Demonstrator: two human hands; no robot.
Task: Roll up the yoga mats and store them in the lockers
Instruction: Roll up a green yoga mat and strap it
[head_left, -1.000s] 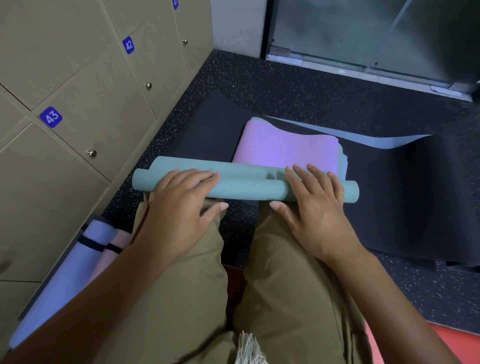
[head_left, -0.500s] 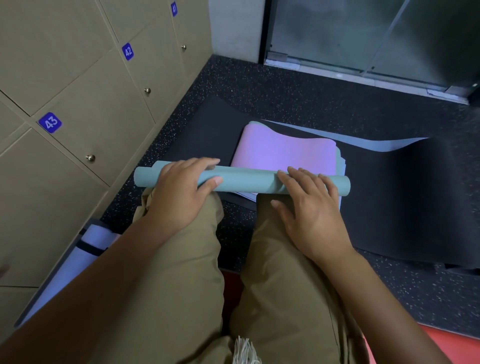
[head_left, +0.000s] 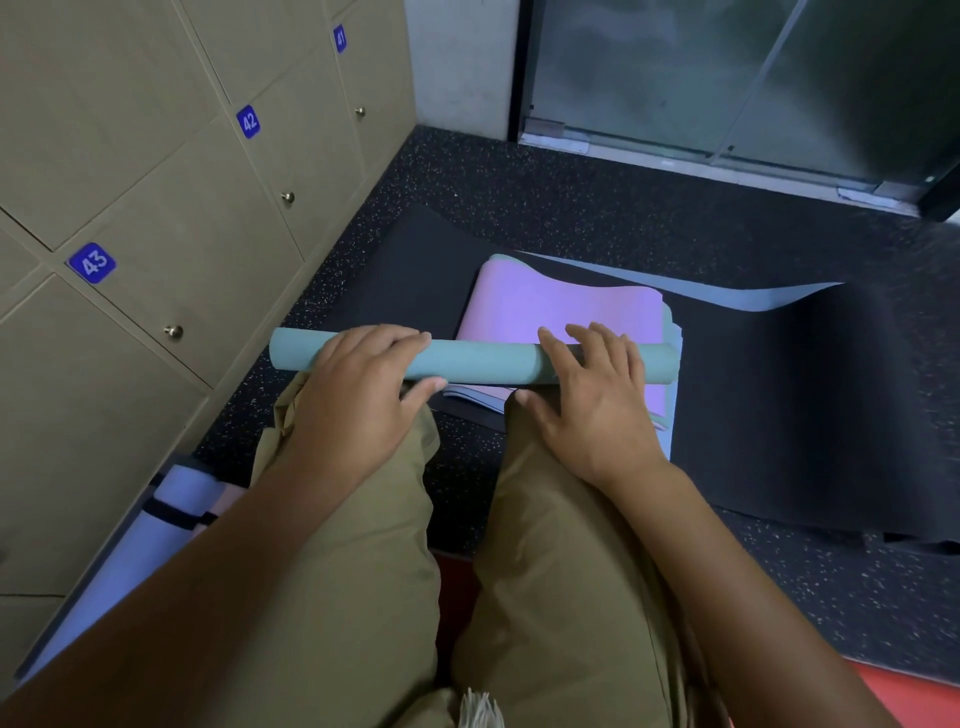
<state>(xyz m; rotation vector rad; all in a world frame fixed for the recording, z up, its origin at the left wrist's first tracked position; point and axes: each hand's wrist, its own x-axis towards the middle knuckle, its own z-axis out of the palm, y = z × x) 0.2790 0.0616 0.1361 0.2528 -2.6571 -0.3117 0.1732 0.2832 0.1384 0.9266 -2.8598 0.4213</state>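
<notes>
Partly, left hand (head_left: 358, 400) and right hand (head_left: 592, 400) hide the teal roll (head_left: 478, 361).

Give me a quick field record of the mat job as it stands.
roll: green mat, partly rolled, lying crosswise in front of the knees
unrolled part: pink face, flat on the black mat
left hand: gripping the roll, thumb under
right hand: fingers flat on the roll
strapped mat: rolled, on the floor beside the lockers
locker doors: 41, 42, 43 closed
</notes>
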